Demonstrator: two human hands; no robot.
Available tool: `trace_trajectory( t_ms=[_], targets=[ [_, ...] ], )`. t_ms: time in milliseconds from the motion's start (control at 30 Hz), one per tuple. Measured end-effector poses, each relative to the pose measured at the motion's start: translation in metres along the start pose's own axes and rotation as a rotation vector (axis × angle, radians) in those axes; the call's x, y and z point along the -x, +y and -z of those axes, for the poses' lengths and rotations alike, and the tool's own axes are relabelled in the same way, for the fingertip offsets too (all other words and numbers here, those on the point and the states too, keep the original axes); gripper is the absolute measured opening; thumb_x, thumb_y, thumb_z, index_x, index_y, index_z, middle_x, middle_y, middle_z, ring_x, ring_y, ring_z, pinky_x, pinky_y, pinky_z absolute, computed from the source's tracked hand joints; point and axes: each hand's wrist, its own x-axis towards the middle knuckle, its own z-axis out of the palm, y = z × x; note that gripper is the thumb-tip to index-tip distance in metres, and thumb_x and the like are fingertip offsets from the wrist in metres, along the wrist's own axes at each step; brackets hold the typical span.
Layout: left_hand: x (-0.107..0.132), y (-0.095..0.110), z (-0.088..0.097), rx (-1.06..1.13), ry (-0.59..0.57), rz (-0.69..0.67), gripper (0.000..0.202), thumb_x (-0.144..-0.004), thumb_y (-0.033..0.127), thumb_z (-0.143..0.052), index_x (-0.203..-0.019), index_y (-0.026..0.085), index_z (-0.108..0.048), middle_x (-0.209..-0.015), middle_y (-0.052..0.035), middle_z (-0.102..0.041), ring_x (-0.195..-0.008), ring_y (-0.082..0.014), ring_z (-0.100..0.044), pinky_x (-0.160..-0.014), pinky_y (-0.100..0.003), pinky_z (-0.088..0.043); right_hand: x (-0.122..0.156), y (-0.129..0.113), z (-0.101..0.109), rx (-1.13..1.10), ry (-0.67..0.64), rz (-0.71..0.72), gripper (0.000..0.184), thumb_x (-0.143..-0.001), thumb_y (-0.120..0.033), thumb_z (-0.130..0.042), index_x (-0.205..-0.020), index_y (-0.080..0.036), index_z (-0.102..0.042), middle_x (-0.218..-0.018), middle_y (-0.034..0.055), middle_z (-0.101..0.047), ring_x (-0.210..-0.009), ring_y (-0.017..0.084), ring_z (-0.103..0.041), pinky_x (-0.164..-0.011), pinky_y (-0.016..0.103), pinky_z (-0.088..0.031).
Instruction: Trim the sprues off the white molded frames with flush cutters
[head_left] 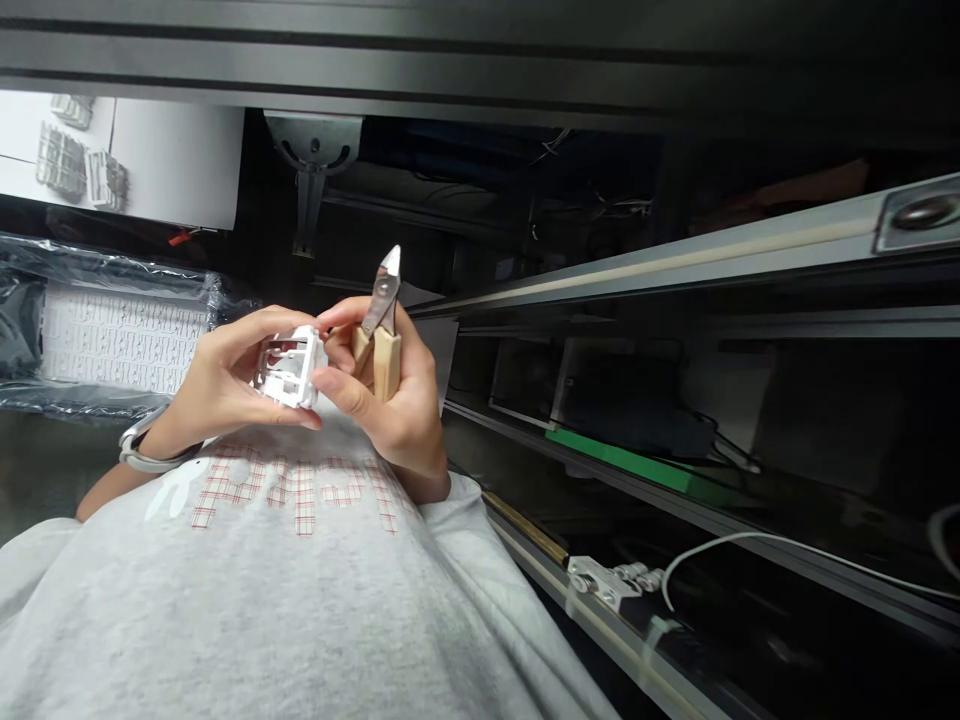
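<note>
A small white plastic frame (302,365) with open gaps sits between my two hands, in front of my chest. My left hand (232,370) grips it from the left, thumb along its lower side and fingers over the top. My right hand (397,410) pinches its right edge with thumb and forefinger. The same hand also carries side cutters (386,300) with pale yellow handles, tucked in the palm with the metal tip pointing up and away from the frame. My fingers hide part of the frame and of the handles.
Several similar clear-white plastic parts (61,160) lie on a white surface (180,160) at upper left. Below it, a plastic-lined box (124,405) holds rows of white parts. Dark shelving with metal rails (675,255) runs along the right, with a white cable (750,536) near a metal fitting.
</note>
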Motion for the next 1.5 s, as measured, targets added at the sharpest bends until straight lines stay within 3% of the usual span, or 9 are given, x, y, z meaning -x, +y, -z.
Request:
trace_trajectory(
  t_ms=[200, 333, 467, 667, 800, 900, 1000, 1233, 1500],
  targets=[
    [0.001, -0.004, 0.004, 0.123, 0.056, 0.047, 0.061, -0.066, 0.030, -0.098, -0.123, 0.026, -0.075, -0.112, -0.0074, -0.072, -0.099, -0.0213, -0.070, -0.083, -0.028, -0.060, -0.003, 0.006, 0.001, -0.238, -0.129, -0.161, 0.072, -0.063, -0.036, -0.097, -0.123, -0.028, -0.059, -0.077, -0.0084, -0.049, -0.060, 0.007, -0.041, -0.056, 0.022, -0.042],
    [0.000, -0.009, 0.004, 0.184, -0.001, 0.132, 0.067, -0.057, 0.031, -0.101, -0.119, 0.024, -0.076, -0.114, -0.0086, -0.071, -0.102, -0.0234, -0.069, -0.089, -0.032, -0.059, -0.005, 0.012, -0.001, -0.231, -0.037, -0.241, 0.064, -0.064, -0.043, -0.096, -0.118, -0.026, -0.068, -0.074, -0.0064, -0.053, -0.065, 0.011, -0.049, -0.060, 0.025, -0.045],
    [0.000, -0.015, 0.004, 0.276, 0.042, 0.213, 0.068, -0.057, 0.032, -0.102, -0.119, 0.022, -0.076, -0.112, -0.0083, -0.072, -0.103, -0.0233, -0.069, -0.091, -0.032, -0.058, -0.012, 0.018, -0.001, -0.206, -0.005, -0.266, 0.064, -0.062, -0.043, -0.097, -0.117, -0.025, -0.070, -0.074, -0.0056, -0.059, -0.067, 0.012, -0.055, -0.065, 0.026, -0.051],
    [0.007, -0.025, 0.012, 0.298, 0.141, 0.342, 0.074, -0.054, 0.032, -0.103, -0.120, 0.018, -0.073, -0.112, -0.0099, -0.074, -0.104, -0.0265, -0.069, -0.092, -0.036, -0.057, -0.030, 0.019, -0.007, -0.136, -0.068, -0.280, 0.062, -0.062, -0.041, -0.096, -0.115, -0.023, -0.069, -0.080, -0.0039, -0.068, -0.069, 0.012, -0.060, -0.068, 0.026, -0.054],
    [0.011, -0.028, 0.018, 0.304, 0.183, 0.319, 0.078, -0.055, 0.032, -0.102, -0.126, 0.022, -0.072, -0.123, -0.0093, -0.072, -0.114, -0.0273, -0.067, -0.100, -0.035, -0.055, -0.043, 0.021, -0.014, -0.098, -0.114, -0.267, 0.059, -0.063, -0.047, -0.093, -0.110, -0.020, -0.069, -0.079, -0.0027, -0.068, -0.071, 0.013, -0.062, -0.070, 0.028, -0.055],
    [0.013, -0.025, 0.022, 0.358, 0.178, 0.253, 0.077, -0.063, 0.035, -0.099, -0.133, 0.028, -0.068, -0.138, -0.0079, -0.067, -0.128, -0.0264, -0.062, -0.110, -0.034, -0.051, -0.052, 0.025, -0.016, -0.105, -0.119, -0.276, 0.058, -0.062, -0.049, -0.093, -0.105, -0.019, -0.070, -0.074, -0.0036, -0.065, -0.066, 0.012, -0.058, -0.063, 0.026, -0.051],
    [0.014, -0.022, 0.030, 0.369, 0.176, 0.261, 0.061, -0.077, 0.035, -0.091, -0.133, 0.028, -0.068, -0.145, -0.0087, -0.063, -0.134, -0.0260, -0.060, -0.114, -0.036, -0.049, -0.059, 0.030, -0.015, -0.154, -0.128, -0.321, 0.060, -0.058, -0.052, -0.094, -0.102, -0.019, -0.071, -0.074, -0.0034, -0.065, -0.066, 0.012, -0.057, -0.064, 0.027, -0.051],
    [0.022, -0.029, 0.036, 0.309, 0.197, 0.537, 0.058, -0.072, 0.034, -0.093, -0.123, 0.017, -0.070, -0.131, -0.0138, -0.071, -0.121, -0.0287, -0.068, -0.107, -0.043, -0.053, -0.064, 0.059, -0.010, -0.193, -0.153, -0.423, 0.059, -0.064, -0.051, -0.092, -0.109, -0.018, -0.074, -0.061, -0.0091, -0.047, -0.048, 0.004, -0.037, -0.044, 0.020, -0.032],
    [0.020, -0.047, 0.033, 0.224, 0.372, 0.559, 0.070, -0.056, 0.046, -0.098, -0.113, 0.012, -0.075, -0.113, -0.0155, -0.077, -0.109, -0.0296, -0.073, -0.101, -0.043, -0.057, -0.086, 0.075, -0.012, -0.196, -0.142, -0.659, 0.067, -0.048, -0.050, -0.099, -0.101, -0.017, -0.075, -0.065, -0.0043, -0.059, -0.050, 0.006, -0.044, -0.045, 0.021, -0.034]
  ],
)
